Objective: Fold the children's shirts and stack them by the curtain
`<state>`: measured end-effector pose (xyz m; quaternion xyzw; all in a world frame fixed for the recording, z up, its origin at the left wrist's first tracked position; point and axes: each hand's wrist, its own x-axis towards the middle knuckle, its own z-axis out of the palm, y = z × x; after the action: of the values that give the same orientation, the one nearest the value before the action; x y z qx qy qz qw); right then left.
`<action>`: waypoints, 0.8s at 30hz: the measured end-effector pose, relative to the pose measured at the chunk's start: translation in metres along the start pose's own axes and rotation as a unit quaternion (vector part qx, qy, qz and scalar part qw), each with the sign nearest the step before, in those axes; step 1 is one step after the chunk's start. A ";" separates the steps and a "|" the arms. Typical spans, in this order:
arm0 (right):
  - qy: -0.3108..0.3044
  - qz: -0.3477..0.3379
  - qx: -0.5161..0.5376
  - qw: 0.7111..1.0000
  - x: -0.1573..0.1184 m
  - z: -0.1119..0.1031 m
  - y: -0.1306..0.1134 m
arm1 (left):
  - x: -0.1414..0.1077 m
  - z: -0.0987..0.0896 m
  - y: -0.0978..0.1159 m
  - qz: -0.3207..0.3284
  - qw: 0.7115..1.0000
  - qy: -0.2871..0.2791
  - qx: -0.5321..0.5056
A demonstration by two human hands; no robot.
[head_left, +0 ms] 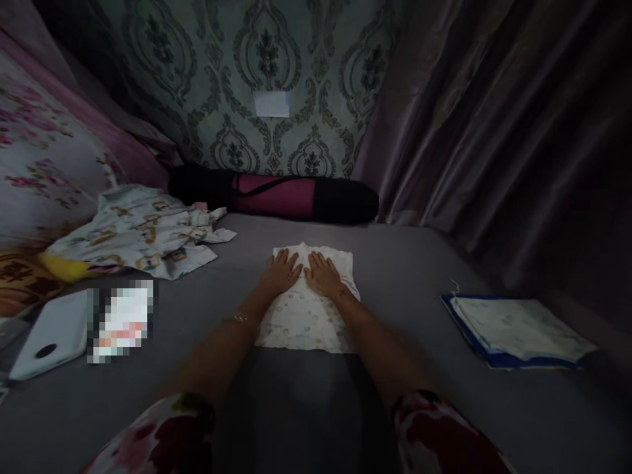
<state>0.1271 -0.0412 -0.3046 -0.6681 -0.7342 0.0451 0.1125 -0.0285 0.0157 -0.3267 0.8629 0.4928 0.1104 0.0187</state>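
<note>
A white cloth (306, 322) with a small faint print lies flat on the grey sheet in front of me, roughly square. On its upper left part rests my left hand (284, 271), palm down with the fingers stretched forward. My right hand (322, 273) presses flat on the upper right part, fingers apart. Only a narrow strip of cloth shows between the two hands. Neither hand grips anything. Off to the right sits a stack of folded cloths (523, 326), a pale printed one on top and dark blue underneath.
A crumpled printed garment (158, 230) lies at the left, near a white device (54, 336) and a pixelated patch. Along the patterned wall stretches a long black and pink bag (276, 196). Purple curtains (444, 118) hang on the right; a floral fabric (44, 158) is at the left.
</note>
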 end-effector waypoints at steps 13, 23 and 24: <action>0.015 0.106 -0.047 0.993 -0.020 -0.014 0.045 | -0.002 -0.004 -0.001 -0.028 0.999 -0.028 0.020; -0.019 0.097 -0.051 0.994 -0.015 -0.024 0.044 | 0.002 -0.020 0.011 0.013 0.998 -0.023 0.063; -0.006 0.080 -0.055 0.995 -0.012 -0.025 0.042 | 0.005 -0.022 0.015 0.037 0.997 0.006 0.070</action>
<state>0.1747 -0.0508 -0.2908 -0.7295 -0.6804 0.0173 0.0676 -0.0184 0.0107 -0.3027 0.8791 0.4671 0.0813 -0.0483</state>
